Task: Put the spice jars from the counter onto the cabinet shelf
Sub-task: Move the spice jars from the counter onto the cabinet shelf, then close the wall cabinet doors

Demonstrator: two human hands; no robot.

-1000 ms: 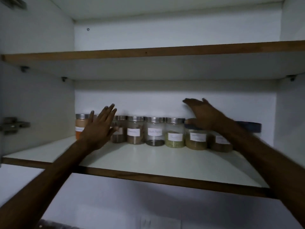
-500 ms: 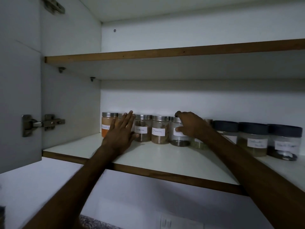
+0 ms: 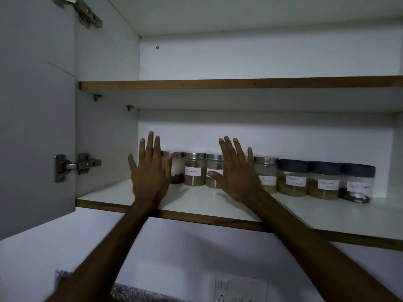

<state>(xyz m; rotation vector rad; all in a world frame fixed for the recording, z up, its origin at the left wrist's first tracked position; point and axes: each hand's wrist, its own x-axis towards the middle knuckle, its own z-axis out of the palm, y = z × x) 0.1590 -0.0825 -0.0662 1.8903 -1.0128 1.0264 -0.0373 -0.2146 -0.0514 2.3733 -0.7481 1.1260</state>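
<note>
A row of labelled spice jars stands along the back of the lower cabinet shelf (image 3: 196,203). Several have silver lids, such as the jar (image 3: 194,170) between my hands and another (image 3: 266,174) to the right. Three dark-lidded jars (image 3: 323,180) finish the row on the right. My left hand (image 3: 150,173) is raised flat in front of the leftmost jars, fingers spread, holding nothing. My right hand (image 3: 236,174) is also open with spread fingers, in front of the middle jars and hiding some of them.
The cabinet door (image 3: 37,127) stands open at the left with its hinge (image 3: 76,165) showing. An upper shelf (image 3: 239,83) runs above. A wall socket (image 3: 238,288) and a strip of speckled counter (image 3: 135,295) lie below.
My right hand has let go of the silver-lidded jar it touched and lifted open. My left hand has risen too. The view has shifted slightly, showing more of the door.
</note>
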